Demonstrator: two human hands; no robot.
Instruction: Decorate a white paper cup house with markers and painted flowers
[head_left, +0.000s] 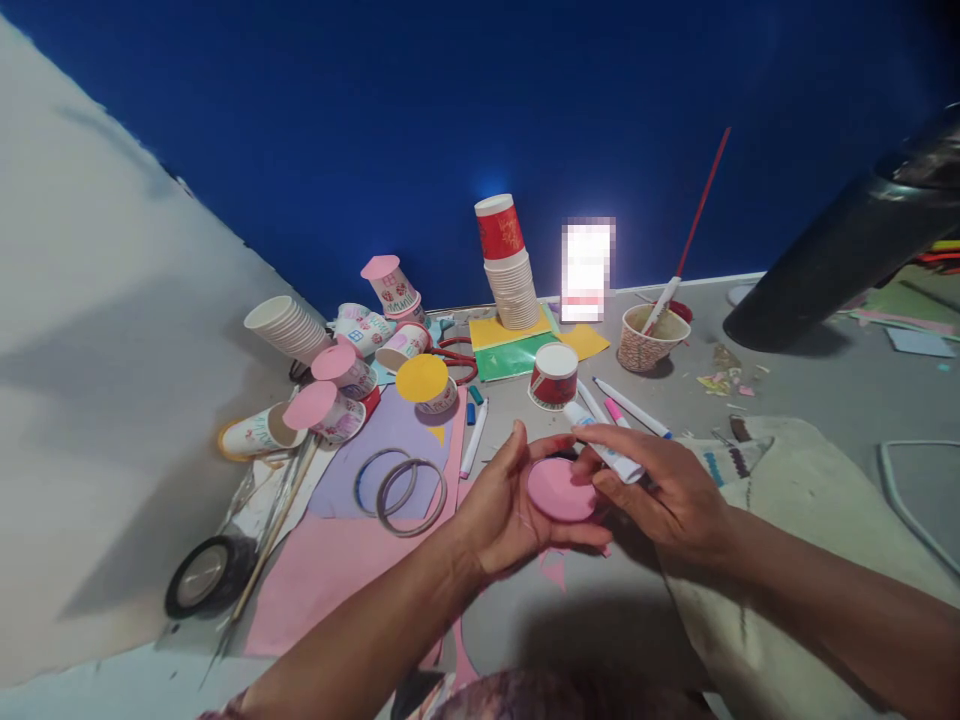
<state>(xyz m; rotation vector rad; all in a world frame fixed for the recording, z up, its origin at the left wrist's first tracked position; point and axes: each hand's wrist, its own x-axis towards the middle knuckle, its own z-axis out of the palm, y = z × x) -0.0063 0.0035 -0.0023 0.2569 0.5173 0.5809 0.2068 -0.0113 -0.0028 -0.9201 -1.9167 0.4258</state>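
Observation:
My left hand [499, 515] is turned palm up, its thumb raised and its fingers curved around a round pink paper disc [556, 490]. What lies beneath the disc is hidden. Between the thumb and fingers of my right hand [675, 490] is a white tube with blue print [615, 455], slanting above the disc; fingertips of that hand touch the disc's edge. Just beyond my hands, a red-and-white paper cup [554, 377] stands upside down. Small pink paper scraps [553, 572] lie below my left hand.
Decorated cups with pink tops [341, 370] crowd the left, near a cup with a yellow disc [421, 380]. Tape rings [411, 497] rest on purple paper [337, 490]. A tall cup stack [511, 285], red-handled scissors [461, 360], markers [634, 408] and a black bottle [832, 245] stand or lie behind.

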